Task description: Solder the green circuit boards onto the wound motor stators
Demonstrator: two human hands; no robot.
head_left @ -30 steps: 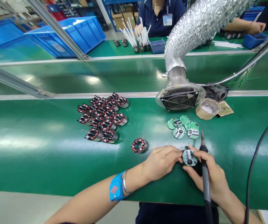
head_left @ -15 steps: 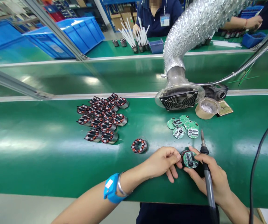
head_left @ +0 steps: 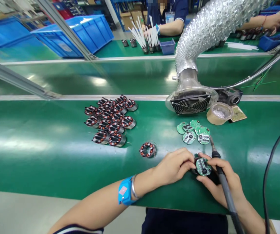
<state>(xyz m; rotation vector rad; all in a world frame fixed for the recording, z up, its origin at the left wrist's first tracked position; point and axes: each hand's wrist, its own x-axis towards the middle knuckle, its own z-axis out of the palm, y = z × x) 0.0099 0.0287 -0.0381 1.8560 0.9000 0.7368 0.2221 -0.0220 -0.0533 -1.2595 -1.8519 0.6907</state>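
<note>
My right hand (head_left: 231, 183) is closed on a round green circuit board (head_left: 203, 166), which sits against a dark, wire-wound motor stator. A soldering iron (head_left: 228, 197) lies across that same hand, its tip pointing away from me. My left hand (head_left: 175, 166) is closed, with thumb and fingertips at the left edge of the stator; its exact grip there is partly hidden. Beyond my hands lie several loose circuit boards (head_left: 189, 137). One separate stator (head_left: 147, 150) with copper windings rests to the left of them.
Several stators (head_left: 115, 126) stand grouped on the green bench at left. A fume extractor (head_left: 191, 102) hangs on a foil duct (head_left: 203, 35), beside a round solder pot (head_left: 219, 113). A black cable (head_left: 267, 175) runs down the right. Co-workers sit opposite near blue bins (head_left: 91, 34).
My left fingers have closed in on the stator's left edge; before, the lower fingers hung loose. The soldering iron has tilted slightly. The view has shifted a little. A co-worker's arm now reaches across.
</note>
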